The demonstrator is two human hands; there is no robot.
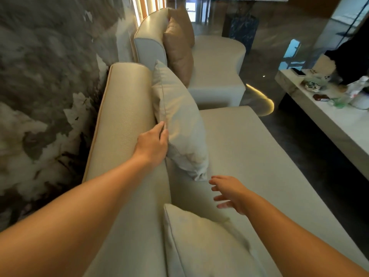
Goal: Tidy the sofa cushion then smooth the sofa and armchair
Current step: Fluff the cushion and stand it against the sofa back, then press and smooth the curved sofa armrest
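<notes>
The pale cushion [179,124] stands on edge on the sofa [249,148], leaning against the backrest [121,120] on the left. The left hand [152,145] lies between the backrest and the cushion, its fingers curled over the cushion's seam edge in a light grip. How firm that grip is cannot be told, because the fingertips are hidden behind the fabric. The right hand [229,193] hovers just beside the cushion's near bottom corner, fingers spread and holding nothing.

Likely faults from this position:

1. Tipping. The cushion balances on a narrow edge. If the left hand pushes from behind before the right hand steadies the front, the cushion may fall forward onto the seat.
2. Corner collapse. The near bottom corner is already crumpled. Pressure applied there could fold it under, leaving the cushion lopsided.
3. Knock-on contact. A second pale cushion [203,242] lies near, under the right forearm. A sweep of that arm could drag it out of line.
4. Slipping. The sofa covering looks smooth. A cushion set too upright may slide down.

The brown cushion [179,47] on the armchair [217,62] at the far end is well apart and at no risk. The desk [319,118] on the right carries small items but is clear of both arms.
</notes>
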